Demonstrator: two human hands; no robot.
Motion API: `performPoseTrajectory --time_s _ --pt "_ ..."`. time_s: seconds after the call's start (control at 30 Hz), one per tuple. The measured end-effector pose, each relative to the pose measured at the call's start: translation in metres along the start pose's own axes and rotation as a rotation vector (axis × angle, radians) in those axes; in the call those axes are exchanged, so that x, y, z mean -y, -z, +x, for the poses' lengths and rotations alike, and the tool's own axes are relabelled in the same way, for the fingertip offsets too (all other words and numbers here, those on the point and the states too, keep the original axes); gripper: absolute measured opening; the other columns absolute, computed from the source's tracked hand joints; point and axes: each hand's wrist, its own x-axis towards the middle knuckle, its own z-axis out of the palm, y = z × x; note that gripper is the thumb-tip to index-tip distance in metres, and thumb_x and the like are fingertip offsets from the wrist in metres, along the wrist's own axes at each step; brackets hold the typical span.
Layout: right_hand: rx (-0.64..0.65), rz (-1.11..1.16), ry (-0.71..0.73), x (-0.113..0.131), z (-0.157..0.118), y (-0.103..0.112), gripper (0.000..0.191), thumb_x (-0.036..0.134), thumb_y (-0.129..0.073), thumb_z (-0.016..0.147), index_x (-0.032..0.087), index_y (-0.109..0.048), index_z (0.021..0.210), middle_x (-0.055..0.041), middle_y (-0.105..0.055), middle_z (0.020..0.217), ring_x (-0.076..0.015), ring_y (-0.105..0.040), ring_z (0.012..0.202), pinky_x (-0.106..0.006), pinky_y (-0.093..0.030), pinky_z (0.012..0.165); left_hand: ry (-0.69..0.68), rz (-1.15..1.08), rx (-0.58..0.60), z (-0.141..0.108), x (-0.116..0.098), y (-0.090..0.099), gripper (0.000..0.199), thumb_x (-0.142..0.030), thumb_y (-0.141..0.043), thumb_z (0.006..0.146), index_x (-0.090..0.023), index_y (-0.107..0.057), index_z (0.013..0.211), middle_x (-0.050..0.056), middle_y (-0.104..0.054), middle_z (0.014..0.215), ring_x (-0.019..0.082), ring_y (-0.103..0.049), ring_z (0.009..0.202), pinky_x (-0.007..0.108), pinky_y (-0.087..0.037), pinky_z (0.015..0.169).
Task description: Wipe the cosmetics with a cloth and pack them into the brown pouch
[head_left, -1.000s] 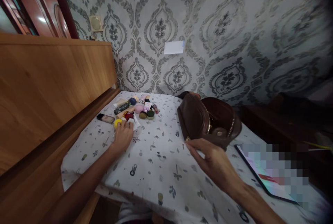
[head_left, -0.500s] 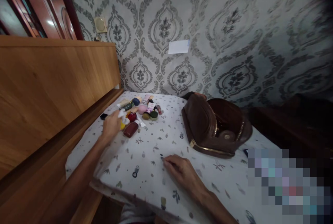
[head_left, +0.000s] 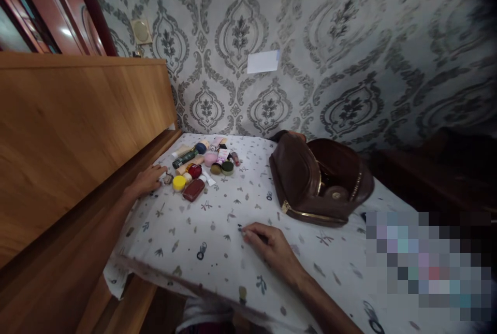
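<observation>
My left hand (head_left: 146,180) is at the left edge of the printed white sheet, its fingers bent over a small clear-and-white item (head_left: 167,177) whose kind I cannot make out. Just right of it lie a yellow-lidded jar (head_left: 179,184), a dark red case (head_left: 194,189) and a red round item (head_left: 195,170). Behind them are a dark green tube (head_left: 185,158), a pink item (head_left: 210,158) and a green-lidded jar (head_left: 227,168). My right hand (head_left: 272,246) rests on the sheet, thumb and fingers closed together, with nothing visible in them.
A brown handbag (head_left: 306,189) stands unzipped at the right, its mouth showing. A wooden panel (head_left: 85,116) borders the left side. The patterned wall (head_left: 217,54) rises behind the sheet (head_left: 229,261). A pixelated patch covers the lower right.
My left hand has moved left, away from the yellow-lidded jar, which now shows fully. The whitish item has moved left with it. My right hand stays in place; the view has shifted slightly.
</observation>
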Motion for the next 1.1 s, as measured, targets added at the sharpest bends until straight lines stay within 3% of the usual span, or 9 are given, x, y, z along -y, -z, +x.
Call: performPoseTrajectory --time_s 0.17,0.27,0.33,0.43,0.6,0.67,0.87,1.0,1.1 --pt "0.117 0.158 -0.021 0.002 0.010 -0.001 0.030 0.045 -0.062 0.081 0.016 -0.070 0.079 -0.0042 -0.068 0.075 -0.0189 -0.061 0.073 -0.029 -0.044 0.067 -0.077 -0.086 -0.124 -0.023 -0.026 0.019 0.036 -0.018 -0.046 0.075 -0.020 -0.053 0.110 0.008 -0.058 0.112 0.025 -0.053 0.104 0.036 -0.044 0.088" --pt "0.205 0.460 -0.116 0.009 0.023 -0.012 0.039 0.052 -0.067 0.078 0.015 -0.069 0.091 -0.0054 -0.069 0.079 -0.0175 -0.063 0.071 -0.028 -0.046 0.064 -0.264 -0.287 -0.336 -0.037 -0.068 0.033 0.034 -0.017 -0.046 0.073 -0.020 -0.055 0.105 0.006 -0.059 0.106 0.024 -0.053 0.102 0.036 -0.044 0.089" --pt "0.255 0.747 -0.208 0.015 0.033 -0.022 0.047 0.055 -0.066 0.078 0.016 -0.066 0.104 -0.0074 -0.071 0.090 -0.0185 -0.067 0.076 -0.029 -0.049 0.066 -0.361 -0.345 -0.414 -0.043 -0.107 0.037 0.040 -0.011 -0.045 0.070 -0.021 -0.054 0.108 0.006 -0.058 0.109 0.025 -0.052 0.105 0.038 -0.044 0.090" --pt "0.282 1.191 -0.284 0.021 0.047 -0.032 0.042 0.052 -0.062 0.084 0.018 -0.061 0.107 -0.0071 -0.071 0.094 -0.0189 -0.070 0.083 -0.032 -0.052 0.073 -0.513 -0.347 -0.447 -0.044 -0.166 0.028 0.050 -0.003 -0.046 0.064 -0.019 -0.056 0.110 0.009 -0.058 0.115 0.026 -0.050 0.112 0.041 -0.044 0.095" --pt "0.002 1.649 -0.397 0.008 0.057 -0.024 0.025 0.040 -0.048 0.096 0.020 -0.061 0.090 0.0028 -0.069 0.071 -0.0120 -0.065 0.063 -0.025 -0.053 0.061 -0.715 -0.322 -0.414 -0.036 -0.232 -0.012 0.062 0.002 -0.040 0.068 -0.016 -0.052 0.127 0.014 -0.054 0.130 0.027 -0.038 0.132 0.045 -0.039 0.106" --pt "-0.038 1.712 -0.427 0.001 0.058 -0.017 0.028 0.042 -0.047 0.096 0.019 -0.062 0.092 0.0016 -0.069 0.069 -0.0128 -0.064 0.061 -0.025 -0.054 0.059 -0.742 -0.361 -0.436 -0.035 -0.245 -0.025 0.069 0.002 -0.037 0.071 -0.015 -0.043 0.138 0.015 -0.049 0.140 0.027 -0.033 0.138 0.046 -0.036 0.109" --pt "0.077 1.774 -0.340 -0.007 0.063 -0.008 0.034 0.043 -0.058 0.088 0.015 -0.063 0.107 -0.0044 -0.071 0.076 -0.0152 -0.066 0.066 -0.025 -0.056 0.057 -1.002 -0.306 -0.472 -0.040 -0.257 -0.038 0.076 -0.007 -0.043 0.074 -0.012 -0.028 0.148 0.018 -0.045 0.146 0.030 -0.033 0.140 0.050 -0.031 0.107" --pt "-0.070 1.798 -0.391 -0.007 0.062 -0.009 0.024 0.037 -0.058 0.090 0.016 -0.065 0.097 -0.0027 -0.071 0.074 -0.0129 -0.065 0.064 -0.023 -0.055 0.057 -0.890 -0.373 -0.415 -0.028 -0.251 -0.033 0.078 -0.004 -0.041 0.071 -0.017 -0.032 0.147 0.014 -0.044 0.148 0.028 -0.035 0.140 0.047 -0.033 0.104" --pt "-0.146 1.741 -0.411 -0.004 0.060 -0.011 0.021 0.038 -0.058 0.091 0.018 -0.065 0.091 -0.0014 -0.070 0.072 -0.0144 -0.065 0.063 -0.027 -0.056 0.058 -0.748 -0.517 -0.392 -0.010 -0.242 -0.026 0.076 -0.002 -0.039 0.068 -0.018 -0.043 0.142 0.012 -0.047 0.146 0.025 -0.035 0.139 0.045 -0.031 0.108"
